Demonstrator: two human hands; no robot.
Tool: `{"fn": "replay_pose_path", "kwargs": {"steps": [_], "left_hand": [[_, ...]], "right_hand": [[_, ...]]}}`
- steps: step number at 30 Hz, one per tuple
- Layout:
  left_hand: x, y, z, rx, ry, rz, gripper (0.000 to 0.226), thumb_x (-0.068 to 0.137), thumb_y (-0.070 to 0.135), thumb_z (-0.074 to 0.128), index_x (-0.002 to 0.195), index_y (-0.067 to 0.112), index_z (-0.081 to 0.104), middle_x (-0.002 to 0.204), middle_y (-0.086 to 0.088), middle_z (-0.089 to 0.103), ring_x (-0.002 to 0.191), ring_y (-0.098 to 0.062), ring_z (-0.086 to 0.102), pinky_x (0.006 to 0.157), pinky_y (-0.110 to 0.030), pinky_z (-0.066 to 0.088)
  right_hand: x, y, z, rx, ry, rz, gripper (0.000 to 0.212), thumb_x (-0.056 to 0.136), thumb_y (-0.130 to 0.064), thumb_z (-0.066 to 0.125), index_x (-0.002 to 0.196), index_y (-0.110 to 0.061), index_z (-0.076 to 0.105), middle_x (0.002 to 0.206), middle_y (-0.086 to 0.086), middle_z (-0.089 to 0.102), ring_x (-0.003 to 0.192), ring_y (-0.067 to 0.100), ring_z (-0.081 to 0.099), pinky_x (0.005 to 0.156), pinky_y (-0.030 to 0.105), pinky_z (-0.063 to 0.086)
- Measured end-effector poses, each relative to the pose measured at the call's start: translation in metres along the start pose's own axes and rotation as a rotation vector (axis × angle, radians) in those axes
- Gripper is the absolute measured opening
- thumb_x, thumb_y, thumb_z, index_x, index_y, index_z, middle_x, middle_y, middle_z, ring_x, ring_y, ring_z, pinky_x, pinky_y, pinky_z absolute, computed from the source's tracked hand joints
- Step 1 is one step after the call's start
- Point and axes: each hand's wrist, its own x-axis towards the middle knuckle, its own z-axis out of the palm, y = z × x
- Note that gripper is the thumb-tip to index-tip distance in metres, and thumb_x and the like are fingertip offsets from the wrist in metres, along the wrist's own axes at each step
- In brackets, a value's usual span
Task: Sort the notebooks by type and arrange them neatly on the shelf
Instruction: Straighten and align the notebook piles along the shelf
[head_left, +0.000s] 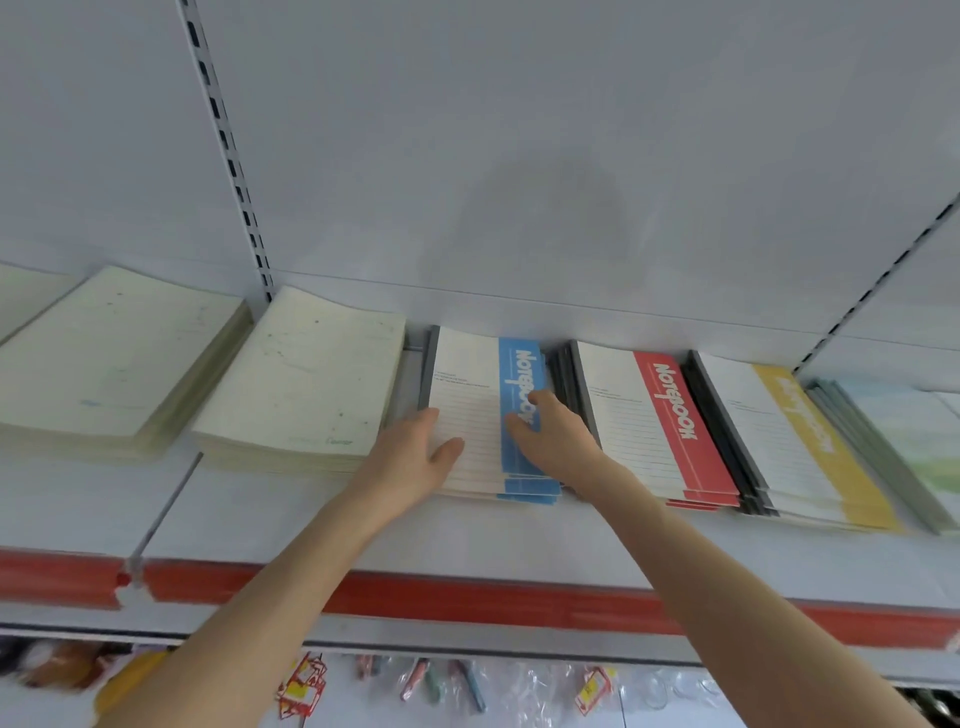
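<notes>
Now our left hand (410, 462) and right hand (556, 441) press flat, fingers apart, on the blue notebooks (467, 374), lying near to far.

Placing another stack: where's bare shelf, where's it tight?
Free: the shelf front strip between the stacks and the red rail. A narrow slot, left hand at its mouth, separates the cream stack from the blue stack. Tight: blue stack, red stack and yellow stack packed together.
</notes>
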Motion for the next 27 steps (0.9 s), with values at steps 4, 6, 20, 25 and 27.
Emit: {"fn": "replay_pose_path", "kwargs": {"steps": [4,6,20,25,27], "left_hand": [[-0.009,-0.002,-0.002,0.121,-0.229,-0.012,0.096,0.075,0.045,0.072,0.147,0.019,0.015,0.149,-0.009,0.023,0.133,-0.02,0.032,0.101,-0.025,0.03],[-0.012,-0.005,-0.001,0.209,-0.263,-0.007,0.099,0.076,0.039,0.072,0.149,0.023,0.006,0.15,-0.012,0.015,0.135,-0.022,0.03,0.103,-0.025,0.029],[-0.006,-0.011,0.009,0.215,-0.041,0.14,0.057,0.089,0.011,0.058,0.139,0.011,0.03,0.129,-0.011,0.041,0.117,-0.023,0.045,0.082,-0.015,0.028],[-0.001,-0.011,0.01,0.195,-0.008,0.107,0.055,0.088,0.004,0.057,0.137,0.01,0.034,0.126,-0.014,0.045,0.114,-0.025,0.048,0.086,-0.021,0.034],[0.0,-0.009,0.008,0.155,-0.043,0.095,0.06,0.085,0.007,0.062,0.138,0.01,0.033,0.127,-0.013,0.046,0.113,-0.024,0.05,0.083,-0.018,0.034]], "right_hand": [[-0.006,0.009,-0.016,-0.141,-0.223,-0.064,0.093,0.08,-0.046,0.066,0.148,-0.016,0.012,0.152,0.002,0.026,0.136,0.021,0.031,0.103,0.03,0.031],[-0.009,0.013,-0.018,-0.297,-0.332,-0.078,0.108,0.072,-0.046,0.075,0.148,-0.022,0.003,0.153,0.002,0.021,0.137,0.022,0.027,0.108,0.036,0.028],[-0.011,0.017,-0.005,-0.397,-0.192,-0.146,0.085,0.078,-0.025,0.073,0.143,-0.02,0.019,0.133,0.008,0.036,0.116,0.026,0.045,0.086,0.032,0.043],[-0.013,0.016,-0.002,-0.316,-0.145,-0.115,0.081,0.079,-0.019,0.072,0.143,-0.02,0.023,0.136,0.008,0.034,0.119,0.026,0.043,0.087,0.032,0.044],[-0.013,0.014,-0.001,-0.289,-0.152,-0.085,0.086,0.078,-0.018,0.073,0.144,-0.018,0.018,0.136,0.009,0.033,0.118,0.026,0.044,0.086,0.032,0.045]]}}
